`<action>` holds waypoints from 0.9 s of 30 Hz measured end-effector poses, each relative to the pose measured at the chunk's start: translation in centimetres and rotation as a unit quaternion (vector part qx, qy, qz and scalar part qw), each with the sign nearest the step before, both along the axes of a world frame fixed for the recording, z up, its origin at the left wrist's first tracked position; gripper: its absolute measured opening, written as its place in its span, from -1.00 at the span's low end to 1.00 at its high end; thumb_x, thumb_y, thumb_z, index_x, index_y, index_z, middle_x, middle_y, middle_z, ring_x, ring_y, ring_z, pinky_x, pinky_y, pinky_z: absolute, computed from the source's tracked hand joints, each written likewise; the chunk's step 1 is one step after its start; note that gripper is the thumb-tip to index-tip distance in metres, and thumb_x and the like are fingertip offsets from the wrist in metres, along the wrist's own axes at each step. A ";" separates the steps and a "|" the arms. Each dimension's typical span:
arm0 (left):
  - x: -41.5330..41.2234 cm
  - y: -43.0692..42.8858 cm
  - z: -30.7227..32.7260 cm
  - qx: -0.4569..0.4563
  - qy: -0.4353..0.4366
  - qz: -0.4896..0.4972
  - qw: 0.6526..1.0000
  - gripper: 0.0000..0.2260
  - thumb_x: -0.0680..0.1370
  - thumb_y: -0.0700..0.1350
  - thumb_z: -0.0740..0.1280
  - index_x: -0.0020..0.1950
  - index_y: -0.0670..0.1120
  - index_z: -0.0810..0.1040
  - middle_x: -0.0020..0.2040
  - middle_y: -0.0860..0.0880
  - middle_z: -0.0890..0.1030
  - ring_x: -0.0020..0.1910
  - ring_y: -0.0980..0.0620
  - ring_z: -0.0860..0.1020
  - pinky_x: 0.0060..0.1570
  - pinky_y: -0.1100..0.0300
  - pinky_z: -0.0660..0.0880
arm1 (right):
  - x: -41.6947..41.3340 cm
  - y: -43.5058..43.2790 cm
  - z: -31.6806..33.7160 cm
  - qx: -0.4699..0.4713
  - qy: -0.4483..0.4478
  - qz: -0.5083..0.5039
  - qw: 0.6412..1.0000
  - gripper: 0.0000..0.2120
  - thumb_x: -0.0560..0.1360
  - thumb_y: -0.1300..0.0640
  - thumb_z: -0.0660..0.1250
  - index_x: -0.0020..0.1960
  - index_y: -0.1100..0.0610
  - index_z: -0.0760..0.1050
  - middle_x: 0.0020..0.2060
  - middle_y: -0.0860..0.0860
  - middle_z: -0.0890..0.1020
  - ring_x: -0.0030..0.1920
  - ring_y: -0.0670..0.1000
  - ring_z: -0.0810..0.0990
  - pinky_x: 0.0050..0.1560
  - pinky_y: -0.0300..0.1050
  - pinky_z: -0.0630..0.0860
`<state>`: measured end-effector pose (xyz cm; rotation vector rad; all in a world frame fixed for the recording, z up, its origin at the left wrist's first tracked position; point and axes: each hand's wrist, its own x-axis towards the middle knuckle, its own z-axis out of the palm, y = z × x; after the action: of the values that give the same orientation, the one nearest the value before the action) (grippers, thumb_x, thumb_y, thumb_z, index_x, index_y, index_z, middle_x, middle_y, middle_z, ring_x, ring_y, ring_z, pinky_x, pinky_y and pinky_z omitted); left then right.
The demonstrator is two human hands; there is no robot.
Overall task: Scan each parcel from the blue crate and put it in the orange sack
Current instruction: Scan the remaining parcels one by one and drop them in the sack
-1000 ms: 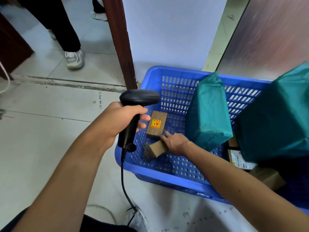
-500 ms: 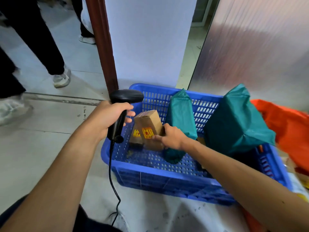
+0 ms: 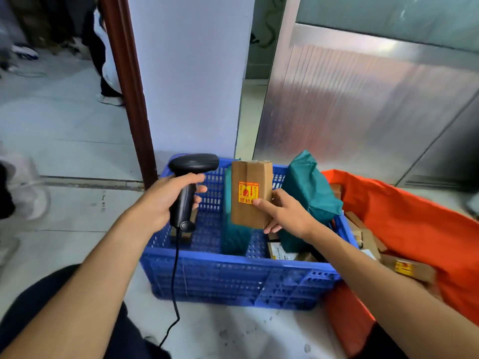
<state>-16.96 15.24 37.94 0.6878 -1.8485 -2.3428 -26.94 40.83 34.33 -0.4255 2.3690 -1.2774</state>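
Sprawling on the floor at the right, the orange sack (image 3: 404,216) holds a few brown boxes (image 3: 412,270) and touches the blue crate (image 3: 233,270). Two green parcels (image 3: 311,193) stand inside the crate. Above it, the right hand (image 3: 287,216) grips a cardboard box (image 3: 248,193) upright, its red-and-yellow sticker facing the camera. Just beside it, the left hand (image 3: 160,200) clasps a black scanner (image 3: 191,172).

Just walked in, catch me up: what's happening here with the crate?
A person's left hand grips a black barcode scanner, while the right hand holds a small brown cardboard box with a yellow sticker upright over the blue plastic crate. Teal-wrapped parcels stand in the crate; the orange sack beside it holds cardboard boxes.
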 end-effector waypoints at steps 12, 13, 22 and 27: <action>2.8 6.9 0.0 0.200 -0.015 -0.078 0.977 -0.95 0.53 -0.20 0.40 -0.09 -0.15 0.56 -0.29 -0.08 0.52 -0.41 0.02 0.46 -0.12 0.07 0.50 | 5.0 7.4 -1.2 -0.062 0.120 -0.087 0.987 -0.54 0.48 -0.34 0.39 0.20 -0.09 0.41 0.09 -0.10 0.61 -0.12 -0.01 0.70 -0.18 0.01 0.66; 2.7 7.5 -0.3 0.205 -0.023 -0.074 0.976 -0.94 0.56 -0.20 0.38 -0.10 -0.15 0.54 -0.30 -0.07 0.50 -0.42 0.02 0.44 -0.14 0.08 0.47 | 4.9 7.8 -1.3 -0.050 0.138 -0.082 0.986 -0.48 0.43 -0.42 0.36 0.22 -0.13 0.39 0.08 -0.17 0.60 -0.09 -0.03 0.69 -0.11 0.06 0.66; 1.5 8.6 -2.1 0.121 -0.056 -0.050 0.990 -0.74 0.47 -0.06 0.52 0.03 -0.23 0.65 -0.18 -0.16 0.69 -0.42 0.01 0.50 -0.30 0.12 0.56 | 4.7 9.3 -1.4 -0.006 0.206 -0.054 0.977 -0.46 0.49 -0.27 0.42 0.38 -0.29 0.26 0.18 -0.32 0.50 0.13 -0.19 0.54 0.13 -0.03 0.56; 1.1 8.7 -2.8 0.097 -0.059 -0.059 0.992 -0.57 0.42 -0.01 0.54 0.17 -0.27 0.67 0.03 -0.27 0.73 -0.36 -0.03 0.57 -0.22 0.07 0.61 | 4.9 9.0 -0.9 -0.011 0.219 -0.014 0.975 -0.44 0.54 -0.14 0.43 0.31 -0.51 0.15 0.25 -0.44 0.39 0.22 -0.15 0.54 0.16 0.06 0.58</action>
<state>-15.82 23.90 35.17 0.7723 -1.7681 -2.6374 -22.04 49.85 33.48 -0.7511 2.7278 -1.3327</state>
